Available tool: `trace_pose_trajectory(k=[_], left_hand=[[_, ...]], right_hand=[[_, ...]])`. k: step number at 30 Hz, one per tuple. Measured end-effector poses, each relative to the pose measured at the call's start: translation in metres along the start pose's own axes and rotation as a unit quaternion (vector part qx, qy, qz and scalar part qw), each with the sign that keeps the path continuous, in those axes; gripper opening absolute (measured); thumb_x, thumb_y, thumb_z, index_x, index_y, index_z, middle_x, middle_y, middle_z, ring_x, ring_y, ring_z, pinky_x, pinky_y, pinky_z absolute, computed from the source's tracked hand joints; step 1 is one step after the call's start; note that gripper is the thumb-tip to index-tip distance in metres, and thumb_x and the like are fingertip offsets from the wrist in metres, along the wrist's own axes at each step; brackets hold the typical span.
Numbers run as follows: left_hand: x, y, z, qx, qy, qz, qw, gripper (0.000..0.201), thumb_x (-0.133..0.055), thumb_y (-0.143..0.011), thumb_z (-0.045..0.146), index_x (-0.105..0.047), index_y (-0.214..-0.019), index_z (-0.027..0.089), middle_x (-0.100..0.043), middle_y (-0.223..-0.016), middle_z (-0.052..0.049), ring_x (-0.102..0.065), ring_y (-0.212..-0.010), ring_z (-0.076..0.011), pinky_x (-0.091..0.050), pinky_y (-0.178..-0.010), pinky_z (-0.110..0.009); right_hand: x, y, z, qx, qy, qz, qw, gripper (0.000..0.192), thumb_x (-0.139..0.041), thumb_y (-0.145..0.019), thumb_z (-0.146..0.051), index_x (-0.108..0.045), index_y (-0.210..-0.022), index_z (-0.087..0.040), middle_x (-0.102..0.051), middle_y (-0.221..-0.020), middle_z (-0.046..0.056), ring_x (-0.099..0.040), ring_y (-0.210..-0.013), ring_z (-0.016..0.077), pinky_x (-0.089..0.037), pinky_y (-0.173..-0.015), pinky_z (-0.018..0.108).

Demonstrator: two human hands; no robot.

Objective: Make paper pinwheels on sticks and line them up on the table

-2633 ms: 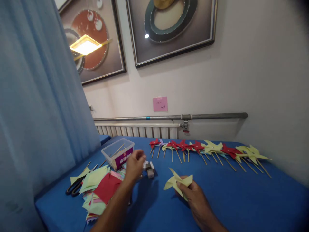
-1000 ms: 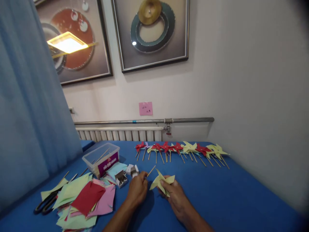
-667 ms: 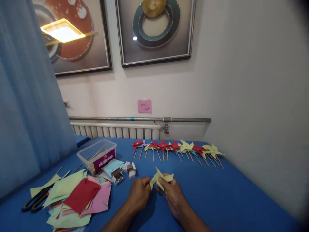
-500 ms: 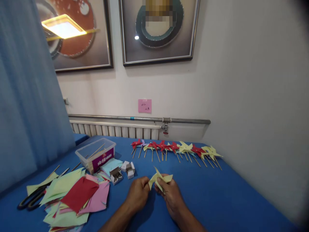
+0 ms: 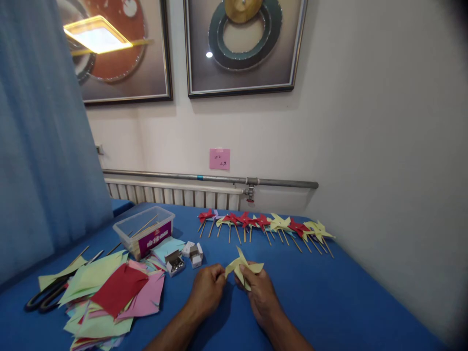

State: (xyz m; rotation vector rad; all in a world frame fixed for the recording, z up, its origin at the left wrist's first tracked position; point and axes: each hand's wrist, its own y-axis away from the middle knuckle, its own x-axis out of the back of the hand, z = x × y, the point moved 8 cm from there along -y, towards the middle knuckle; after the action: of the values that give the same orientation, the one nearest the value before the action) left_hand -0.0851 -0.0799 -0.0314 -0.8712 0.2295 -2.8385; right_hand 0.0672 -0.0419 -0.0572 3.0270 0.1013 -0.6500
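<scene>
Both hands' (image 5: 234,290) grip pinches one pale yellow folded paper pinwheel (image 5: 243,268)

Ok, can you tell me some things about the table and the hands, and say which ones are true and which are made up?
1. Both hands are at the yellow pinwheel. True: the left hand and the right hand meet at it.
2. The scissors lie at the right end of the table. False: the scissors lie at the left end, partly under the paper pile.
3. A row of finished pinwheels lies near the wall. True.
4. The finished pinwheels are all blue. False: they are mostly red and yellow.
5. The clear plastic box is stacked on the red paper. False: it stands on the blue table, behind the pile.
</scene>
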Motion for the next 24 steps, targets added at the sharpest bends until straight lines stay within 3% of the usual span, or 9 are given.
trace_pose_trajectory(k=[9, 24], left_hand=[[0.0045, 0.0044, 0.0048, -0.012, -0.035, 0.017, 0.999, 0.02, -0.052, -0.087, 0.026, -0.065, -0.073, 0.02, -0.063, -0.067, 0.0, -0.057, -0.068, -0.0167, -0.031, -0.065, -0.027], [0.0075, 0.0049, 0.0036, -0.005, -0.05, 0.038, 0.998, 0.018, -0.054, -0.088, 0.022, -0.065, -0.074, 0.018, -0.064, -0.069, 0.0, -0.056, -0.068, -0.0151, -0.03, -0.065, -0.026]], right_hand=[[0.0024, 0.0006, 0.0031, -0.028, -0.049, 0.018, 0.998, 0.04, -0.092, -0.054, -0.037, -0.066, -0.082, -0.022, -0.074, -0.072, 0.0, -0.074, -0.077, 0.0254, -0.057, -0.067, 0.033], [-0.0005, 0.0001, 0.0039, -0.032, -0.059, 0.003, 0.998, 0.042, -0.093, -0.054, -0.036, -0.068, -0.084, -0.021, -0.075, -0.071, 0.0, -0.073, -0.074, 0.0248, -0.052, -0.061, 0.03]])
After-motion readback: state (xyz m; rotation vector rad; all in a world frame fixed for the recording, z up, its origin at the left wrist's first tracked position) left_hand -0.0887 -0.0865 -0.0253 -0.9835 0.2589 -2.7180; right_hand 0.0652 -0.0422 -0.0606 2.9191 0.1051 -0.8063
